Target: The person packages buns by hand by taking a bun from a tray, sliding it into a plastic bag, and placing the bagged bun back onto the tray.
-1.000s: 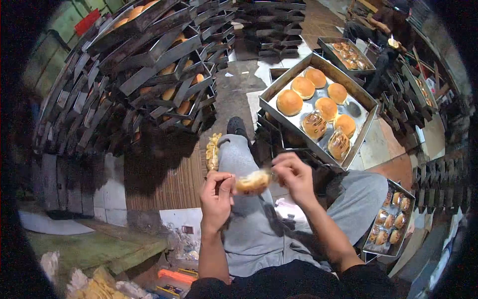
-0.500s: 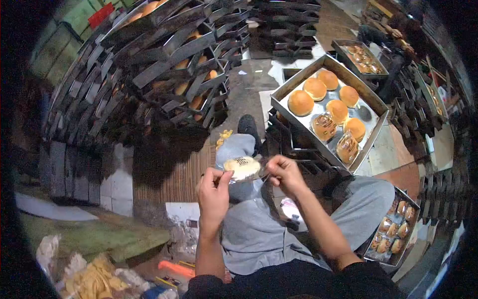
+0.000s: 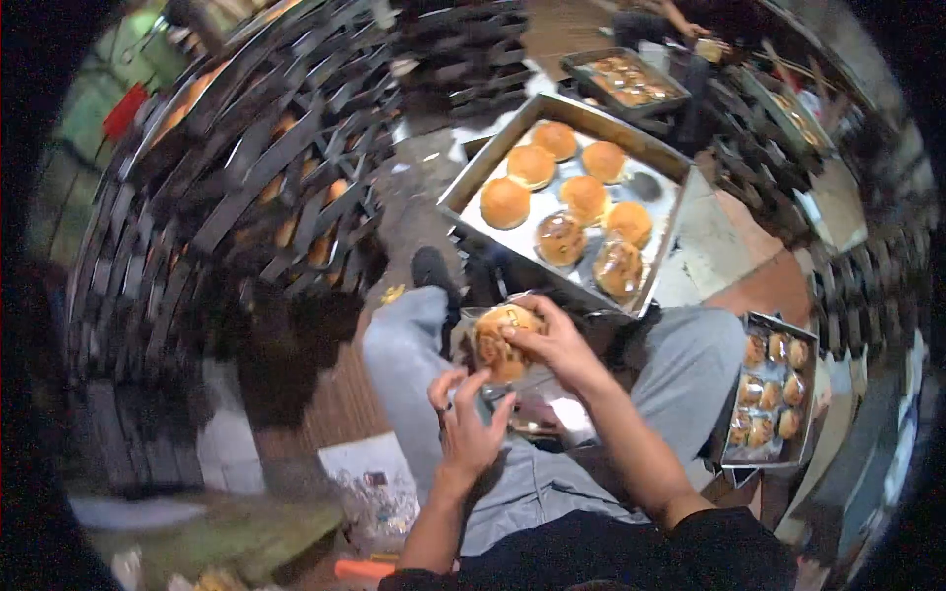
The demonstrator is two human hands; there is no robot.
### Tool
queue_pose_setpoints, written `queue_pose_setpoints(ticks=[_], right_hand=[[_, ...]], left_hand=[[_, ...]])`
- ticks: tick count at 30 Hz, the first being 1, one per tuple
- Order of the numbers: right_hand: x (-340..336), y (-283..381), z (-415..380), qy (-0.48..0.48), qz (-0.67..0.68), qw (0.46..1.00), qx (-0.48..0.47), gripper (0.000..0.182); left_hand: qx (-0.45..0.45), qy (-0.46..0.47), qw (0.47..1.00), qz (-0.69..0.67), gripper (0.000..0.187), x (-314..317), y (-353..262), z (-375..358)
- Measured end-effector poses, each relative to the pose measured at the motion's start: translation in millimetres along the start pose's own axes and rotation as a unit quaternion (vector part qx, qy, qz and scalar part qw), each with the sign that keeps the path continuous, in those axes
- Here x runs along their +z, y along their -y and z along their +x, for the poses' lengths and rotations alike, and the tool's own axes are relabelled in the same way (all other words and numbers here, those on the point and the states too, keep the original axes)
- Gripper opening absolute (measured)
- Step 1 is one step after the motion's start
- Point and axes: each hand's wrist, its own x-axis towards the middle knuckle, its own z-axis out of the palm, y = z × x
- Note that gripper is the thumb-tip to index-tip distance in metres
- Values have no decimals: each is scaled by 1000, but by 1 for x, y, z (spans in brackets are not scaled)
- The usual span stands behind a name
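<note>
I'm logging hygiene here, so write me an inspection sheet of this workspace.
Surface: floor patchy; large tray raised beside the right knee, bare spots inside
Job's things: six unwrapped buns and two wrapped buns in it; smaller tray at right holds more wrapped buns
Clutter: yellow scraps by the left leg; orange object at lower left
Hands: right hand holds a wrapped bun; left hand open close below, contact unclear
Cables: nothing seen
Surroundings: dark stacked trays; another person's hand beyond

Buns [image 3: 505, 202] lie in a tray [image 3: 642, 185] ahead of the legs [image 3: 690, 379], with a second tray [image 3: 769, 462] to their right.
</note>
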Motion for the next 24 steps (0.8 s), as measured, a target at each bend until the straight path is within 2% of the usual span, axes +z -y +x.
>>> queue_pose_setpoints(ticks=[1, 2, 3, 4, 5, 6, 7, 8, 9, 10, 12, 14, 15, 16, 17, 18, 20, 21, 22, 24], right_hand=[[-21, 11, 3, -57, -34, 997, -41, 66], [-41, 45, 0, -108, -137, 984, -22, 66], [-81, 47, 17, -139, -268, 947, -108, 69], [-107, 75, 23, -161, -301, 935, -97, 46], [-143, 93, 43, -142, -191, 966, -106, 43], [-161, 122, 45, -230, -210, 950, -34, 55], [-175, 150, 44, -257, -215, 942, -34, 89], [-215, 150, 54, -338, -332, 877, -78, 91], [-223, 157, 46, -453, -540, 697, -132, 76], [-213, 165, 38, -456, -540, 694, -137, 76], [-177, 148, -3, -432, -495, 733, -177, 55], [-129, 108, -46, -406, -444, 769, -216, 36], [-97, 76, -62, -320, -389, 860, -79, 28], [-102, 19, -63, -69, -466, 843, -259, 28], [-59, 10, -86, 8, -432, 894, -123, 26], [-54, -52, -95, 65, -498, 841, -202, 25], [-35, -79, -114, 89, -494, 863, -64, 23], [-38, -84, -113, 88, -491, 864, -65, 23], [-47, -89, -110, 69, -483, 869, -85, 22], [-56, -77, -107, 45, -472, 874, -101, 22]], left_hand=[[17, 7, 1000, -15, 34, 11, 3, -3], [-26, 79, 994, -67, 26, 20, 6, -8], [-70, 152, 979, -114, 18, 30, 12, -16], [-101, 227, 963, -107, 15, 49, 24, -34], [-68, 299, 951, -33, 15, 61, 29, -45], [-35, 366, 929, 42, 16, 70, 33, -56], [40, 378, 920, 96, 16, 75, 41, -70], [116, 386, 903, 151, 17, 76, 48, -79], [123, 390, 902, 139, 16, 75, 48, -76], [128, 385, 903, 138, 16, 70, 40, -65], [73, 292, 953, 35, 13, 55, 26, -53], [78, 282, 956, 9, 12, 54, 33, -56], [58, 313, 948, -13, 12, 56, 42, -66], [38, 344, 938, -35, 13, 58, 49, -73], [5, 428, 900, -78, 21, 55, 56, -72], [6, 430, 900, -75, 21, 54, 52, -67], [-84, 415, 899, -110, 26, 48, 36, -57], [-110, 428, 890, -115, 41, 46, 34, -51], [-109, 427, 890, -113, 41, 46, 28, -44], [-193, 358, 870, -279, 58, 46, 10, -33]])
